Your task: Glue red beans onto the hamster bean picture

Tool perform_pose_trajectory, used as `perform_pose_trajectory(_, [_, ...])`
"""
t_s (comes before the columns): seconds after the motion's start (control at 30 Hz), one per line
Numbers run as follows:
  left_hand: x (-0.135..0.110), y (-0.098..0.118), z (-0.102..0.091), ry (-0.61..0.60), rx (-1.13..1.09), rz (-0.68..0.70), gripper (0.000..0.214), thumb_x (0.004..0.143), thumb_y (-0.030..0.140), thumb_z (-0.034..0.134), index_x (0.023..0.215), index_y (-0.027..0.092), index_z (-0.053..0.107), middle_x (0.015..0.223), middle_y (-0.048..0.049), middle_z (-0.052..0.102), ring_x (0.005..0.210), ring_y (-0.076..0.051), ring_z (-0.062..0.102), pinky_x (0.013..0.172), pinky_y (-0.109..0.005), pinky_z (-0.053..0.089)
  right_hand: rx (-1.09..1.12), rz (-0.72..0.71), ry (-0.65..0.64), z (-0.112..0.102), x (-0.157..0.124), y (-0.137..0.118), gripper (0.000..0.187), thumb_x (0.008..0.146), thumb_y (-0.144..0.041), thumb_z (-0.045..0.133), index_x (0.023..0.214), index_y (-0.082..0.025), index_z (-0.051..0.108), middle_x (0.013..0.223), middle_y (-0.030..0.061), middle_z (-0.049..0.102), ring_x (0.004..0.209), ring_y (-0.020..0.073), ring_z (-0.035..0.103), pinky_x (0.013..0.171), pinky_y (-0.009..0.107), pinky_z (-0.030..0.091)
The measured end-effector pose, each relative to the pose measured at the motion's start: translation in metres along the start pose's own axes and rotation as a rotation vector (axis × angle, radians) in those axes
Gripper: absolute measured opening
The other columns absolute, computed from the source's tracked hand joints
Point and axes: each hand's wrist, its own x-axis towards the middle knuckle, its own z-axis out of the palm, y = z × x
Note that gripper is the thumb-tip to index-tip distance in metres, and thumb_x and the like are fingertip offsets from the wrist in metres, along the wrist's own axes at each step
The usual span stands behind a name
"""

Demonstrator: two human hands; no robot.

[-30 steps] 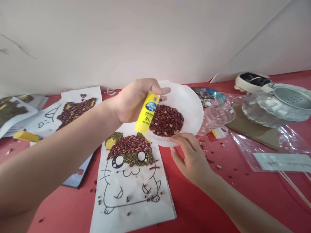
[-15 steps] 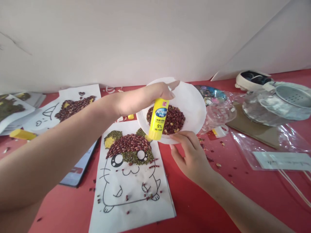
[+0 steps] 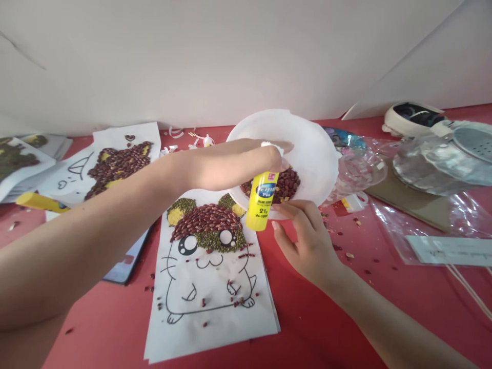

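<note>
Head camera looks down on a red tabletop strewn with loose beans. At the far left lies a paper sheet covered in green seeds, and just below it a yellow-capped glue stick rests on its side. Next comes a drawing of a small animal filled in with red beans, and a dark tablet pokes out from under the paper there. Nearer the middle sits a hamster drawing, its head covered in red beans and green mung beans (the body is only bare ink lines, with a few stray beans). The left hand reaches across it, closed around the top of a yellow glue stick, which hangs down over the rim of a white plate. That plate is tilted up, above the table and just right of the hamster's ear, with red beans heaped in its bowl. The right hand is apart from the left, its fingers curled on the plate's near rim. Further right lie a clear plastic bag and a metal strainer.
</note>
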Motion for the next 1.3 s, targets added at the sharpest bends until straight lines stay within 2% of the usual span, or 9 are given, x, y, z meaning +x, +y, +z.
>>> perform_pose_trajectory(0.1, [-0.007,0.001,0.000,-0.167,-0.244,-0.074,0.043,0.083,0.037,0.044,0.124,0.030,0.053,0.121,0.0023,0.062,0.117,-0.020,0.055,0.090,-0.037,0.050,0.002,-0.002,-0.009,0.000,0.000,0.000,0.036,0.081,-0.005,0.051,0.114,-0.018,0.046,0.098,0.0100,0.053,0.096,0.0201,0.056,0.081,0.034,0.054])
perform_pose_trajectory(0.33, [-0.029,0.018,-0.003,0.241,-0.697,-0.032,0.031,0.081,0.011,0.048,0.108,0.018,0.061,0.105,-0.0005,0.071,0.094,-0.015,0.068,0.087,-0.033,0.054,-0.007,-0.016,-0.016,0.001,-0.002,0.000,0.036,0.080,-0.003,0.053,0.114,-0.015,0.048,0.099,0.0106,0.053,0.097,0.0188,0.055,0.082,0.030,0.053])
perform_pose_trajectory(0.47, [-0.048,0.019,-0.001,0.381,-0.398,-0.127,0.033,0.078,0.010,0.050,0.105,0.021,0.066,0.101,0.0001,0.071,0.059,-0.009,0.064,0.047,-0.022,0.050,0.014,-0.010,-0.013,-0.001,-0.002,0.000,0.035,0.081,-0.004,0.052,0.113,-0.016,0.048,0.098,0.0098,0.054,0.096,0.0185,0.056,0.080,0.030,0.054])
perform_pose_trajectory(0.6, [-0.067,0.014,0.014,0.201,-0.021,-0.080,0.041,0.068,0.006,0.054,0.104,0.019,0.067,0.110,-0.0036,0.068,0.098,-0.020,0.063,0.075,-0.030,0.055,0.056,-0.001,-0.057,-0.007,0.001,-0.001,0.029,0.081,-0.004,0.051,0.106,-0.019,0.053,0.094,0.0063,0.058,0.075,0.0124,0.060,0.061,0.022,0.053])
perform_pose_trajectory(0.73, [-0.081,0.005,0.036,0.232,0.072,0.048,0.036,0.070,0.006,0.052,0.100,0.016,0.067,0.106,-0.0089,0.063,0.097,-0.019,0.061,0.067,-0.026,0.054,0.076,0.025,-0.106,-0.015,0.007,-0.003,0.025,0.082,-0.007,0.052,0.104,-0.017,0.057,0.092,0.0053,0.061,0.051,0.0059,0.052,0.049,0.020,0.048])
perform_pose_trajectory(0.93, [-0.090,-0.003,0.061,0.286,0.067,0.128,0.029,0.068,0.002,0.049,0.092,0.016,0.060,0.095,-0.0069,0.053,0.084,-0.015,0.057,0.073,-0.030,0.053,0.041,0.128,-0.348,-0.046,0.022,-0.011,0.017,0.085,-0.018,0.052,0.095,-0.019,0.066,0.092,0.0048,0.070,0.069,0.0123,0.064,0.055,0.022,0.049])
perform_pose_trajectory(1.07, [-0.089,-0.003,0.070,0.283,0.057,0.199,0.029,0.068,0.003,0.049,0.091,0.018,0.057,0.091,-0.0057,0.050,0.083,-0.016,0.054,0.071,-0.031,0.052,-0.040,0.174,-0.497,-0.063,0.049,-0.009,0.019,0.090,-0.026,0.048,0.092,-0.023,0.067,0.068,-0.0024,0.068,0.045,0.0086,0.052,0.041,0.022,0.038])
perform_pose_trajectory(1.17, [-0.089,0.000,0.073,0.275,0.079,0.208,0.025,0.069,0.004,0.049,0.089,0.016,0.058,0.090,-0.0060,0.049,0.080,-0.016,0.052,0.070,-0.031,0.052,-0.084,0.011,-0.483,-0.048,0.076,0.002,0.020,0.088,-0.022,0.049,0.099,-0.022,0.066,0.097,0.0023,0.070,0.077,0.0151,0.064,0.065,0.028,0.050])
perform_pose_trajectory(1.3, [-0.092,0.004,0.074,0.239,0.098,0.210,0.021,0.071,0.006,0.050,0.087,0.016,0.059,0.089,-0.0061,0.049,0.079,-0.016,0.051,0.070,-0.032,0.052,-0.044,-0.241,-0.714,-0.008,0.101,0.019,0.026,0.085,-0.020,0.054,0.109,-0.021,0.063,0.124,0.0061,0.059,0.115,0.0247,0.053,0.096,0.041,0.044])
